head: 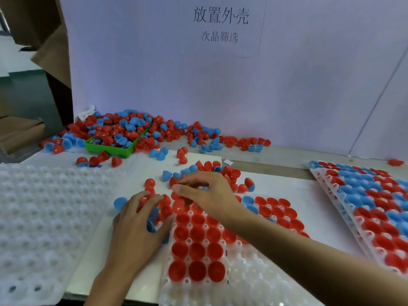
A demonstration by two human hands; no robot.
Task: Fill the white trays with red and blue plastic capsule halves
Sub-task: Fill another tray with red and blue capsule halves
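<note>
Cupping glossy domed capsule halves, both hands work the dimpled white tray.

Red and blue capsule halves — white trays, seemingly green bin.

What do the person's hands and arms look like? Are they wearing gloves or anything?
No gloves. Both the left hand and the right hand are bare, with short, plain fingernails. No rings, watch or bracelet show. The forearms are bare too, with no sleeves as far as the picture reaches. You can see five fingers on each hand, and nothing is taped or wrapped around them.
</note>
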